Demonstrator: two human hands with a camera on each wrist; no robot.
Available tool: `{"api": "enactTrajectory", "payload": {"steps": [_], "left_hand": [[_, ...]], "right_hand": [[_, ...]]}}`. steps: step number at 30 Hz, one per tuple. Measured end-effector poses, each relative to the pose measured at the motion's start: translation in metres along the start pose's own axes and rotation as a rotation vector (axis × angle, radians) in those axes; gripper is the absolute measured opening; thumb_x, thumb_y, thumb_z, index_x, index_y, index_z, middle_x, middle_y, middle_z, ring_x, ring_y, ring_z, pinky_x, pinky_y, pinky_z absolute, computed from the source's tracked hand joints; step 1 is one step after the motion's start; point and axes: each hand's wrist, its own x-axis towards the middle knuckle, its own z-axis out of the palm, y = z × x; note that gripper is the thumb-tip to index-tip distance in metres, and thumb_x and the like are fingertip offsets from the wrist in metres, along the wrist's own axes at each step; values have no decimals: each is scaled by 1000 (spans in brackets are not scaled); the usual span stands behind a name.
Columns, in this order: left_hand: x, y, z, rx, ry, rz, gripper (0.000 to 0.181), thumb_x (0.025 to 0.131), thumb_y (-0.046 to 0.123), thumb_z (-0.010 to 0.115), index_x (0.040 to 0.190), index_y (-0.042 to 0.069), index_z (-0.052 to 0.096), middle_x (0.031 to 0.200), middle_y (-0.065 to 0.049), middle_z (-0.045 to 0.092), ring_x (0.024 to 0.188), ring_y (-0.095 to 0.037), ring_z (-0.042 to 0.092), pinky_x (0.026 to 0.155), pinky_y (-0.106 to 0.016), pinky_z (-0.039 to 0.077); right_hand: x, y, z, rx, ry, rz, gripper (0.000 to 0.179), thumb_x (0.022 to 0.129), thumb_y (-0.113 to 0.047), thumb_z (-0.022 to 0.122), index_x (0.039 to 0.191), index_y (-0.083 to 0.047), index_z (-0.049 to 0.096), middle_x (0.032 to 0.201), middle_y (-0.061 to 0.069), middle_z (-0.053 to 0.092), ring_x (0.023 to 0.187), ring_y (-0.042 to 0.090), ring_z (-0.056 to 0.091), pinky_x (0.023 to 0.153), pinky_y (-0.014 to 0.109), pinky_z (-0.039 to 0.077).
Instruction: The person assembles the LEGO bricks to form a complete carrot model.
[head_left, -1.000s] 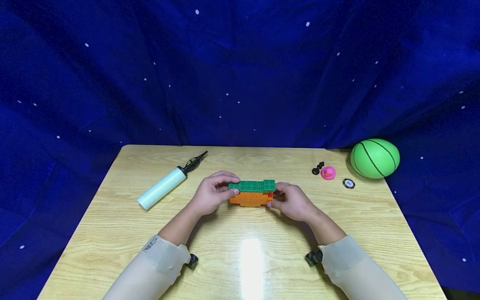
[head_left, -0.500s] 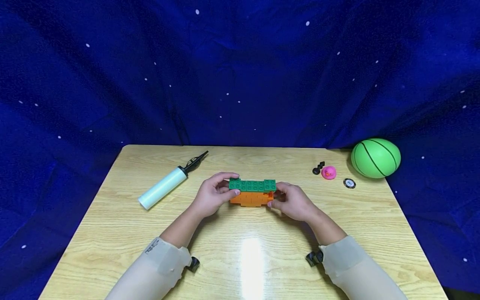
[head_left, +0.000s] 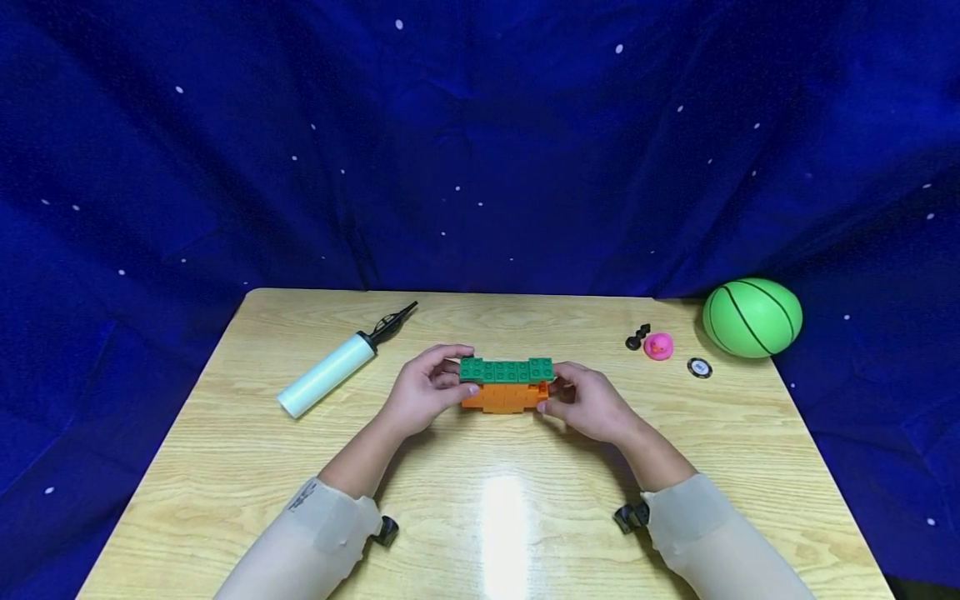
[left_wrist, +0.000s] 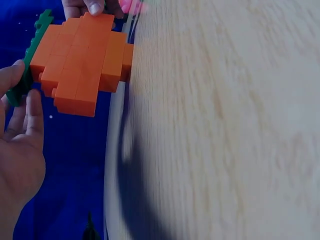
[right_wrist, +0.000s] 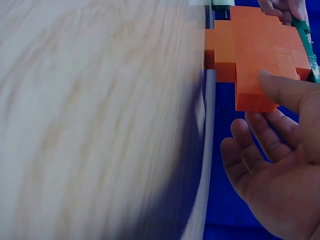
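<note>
A toy-brick build stands on the table, with a stepped orange body (head_left: pixel 504 398) under a green brick layer (head_left: pixel 506 372) that is raised at both ends. My left hand (head_left: pixel 422 392) pinches the green layer's left end between thumb and fingers. The right hand (head_left: pixel 588 403) grips the orange body at its right side; in the right wrist view its thumb (right_wrist: pixel 287 90) lies on the front face and the fingers curl below and behind. From the left wrist view, the orange bricks (left_wrist: pixel 80 60) form rounded steps, and the green layer (left_wrist: pixel 36 47) shows edge-on.
On the wooden table (head_left: pixel 300 508), a balloon pump (head_left: pixel 326 375) lies at the left. To the right are a small black piece (head_left: pixel 637 337), a pink rubber duck (head_left: pixel 658 347), a poker chip (head_left: pixel 700 367) and a green ball (head_left: pixel 752 317). A blue curtain (head_left: pixel 480 150) hangs behind.
The left fingers have shifted slightly off the top of the green layer's left end, so its raised brick now shows. The right hand keeps its grip, almost still.
</note>
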Motion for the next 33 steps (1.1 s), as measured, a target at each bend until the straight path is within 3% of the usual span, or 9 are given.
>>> {"api": "enactTrajectory", "payload": {"steps": [4, 7, 10, 19, 26, 33], "left_hand": [[-3, -3, -6, 97, 33, 55, 54, 85, 3, 86, 135, 12, 67, 131, -9, 61, 111, -29, 63, 93, -41, 58], [-5, -6, -10, 167, 74, 84, 58, 83, 6, 88, 136, 17, 66, 137, -6, 59, 120, -35, 58, 96, -53, 54], [-8, -9, -12, 190, 94, 65, 61, 82, 7, 89, 137, 17, 65, 140, -8, 58, 125, -38, 56, 100, -59, 51], [-11, -21, -5, 244, 57, -114, 47, 87, 14, 86, 131, 13, 69, 125, -4, 70, 116, -28, 66, 96, -43, 55], [-9, -24, -2, 270, 43, -157, 39, 87, 10, 84, 124, 6, 72, 112, -7, 73, 103, -21, 69, 87, -32, 58], [-9, -25, -2, 233, 45, -152, 39, 88, 5, 82, 125, 3, 70, 112, -7, 71, 103, -21, 69, 88, -28, 58]], "right_hand": [[-4, 1, -4, -13, 49, -15, 59, 93, -24, 80, 142, 0, 57, 121, 14, 67, 105, 31, 67, 90, 48, 57], [-6, 2, -6, -32, 79, -37, 61, 94, -26, 80, 144, -3, 56, 130, 13, 64, 108, 33, 67, 90, 49, 57], [-8, 2, -6, -41, 91, -39, 62, 94, -27, 80, 145, -4, 55, 135, 12, 63, 114, 34, 65, 93, 51, 56], [-8, 4, 2, -61, 96, -30, 49, 95, -22, 79, 136, -2, 63, 122, 14, 69, 111, 33, 68, 91, 50, 57], [-7, 1, 2, -40, 87, -37, 44, 95, -18, 78, 134, -2, 64, 118, 14, 70, 104, 30, 70, 87, 46, 59], [-6, -2, 3, 2, 55, -3, 45, 97, -17, 75, 137, -1, 62, 121, 14, 69, 101, 27, 71, 85, 40, 60]]}}
